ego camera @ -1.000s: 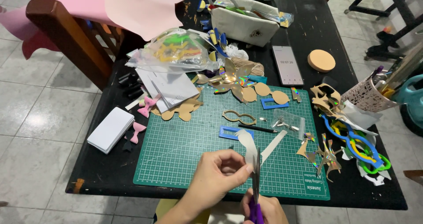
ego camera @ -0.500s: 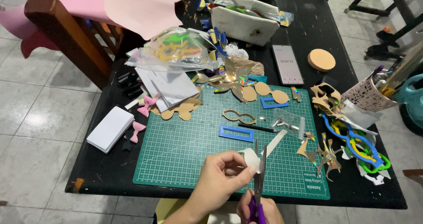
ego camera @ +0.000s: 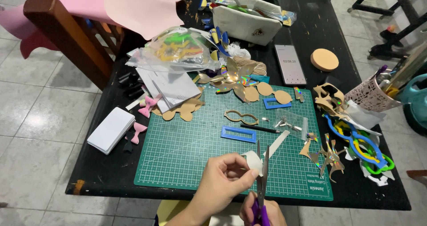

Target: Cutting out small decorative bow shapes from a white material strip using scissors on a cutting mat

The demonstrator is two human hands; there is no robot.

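My left hand (ego camera: 220,181) pinches a small white paper piece (ego camera: 254,160) over the near edge of the green cutting mat (ego camera: 178,155). My right hand (ego camera: 262,212) grips purple-handled scissors (ego camera: 261,181), blades pointing up and slightly apart against the paper's right edge. Only the knuckles of the right hand show at the bottom edge. A white paper strip (ego camera: 276,143) lies on the mat just beyond the blades.
On the mat lie a blue rectangular frame (ego camera: 238,134), a black pen (ego camera: 260,128) and a gold cut-out (ego camera: 240,117). A stack of white cards (ego camera: 111,130) sits left, coloured glasses cut-outs (ego camera: 356,141) right, a phone (ego camera: 290,64) and white pouch (ego camera: 244,21) farther back.
The long strip that hung from the paper is gone; the held piece is now small. The scissors have shifted slightly right and upright, and my left hand has turned the paper.
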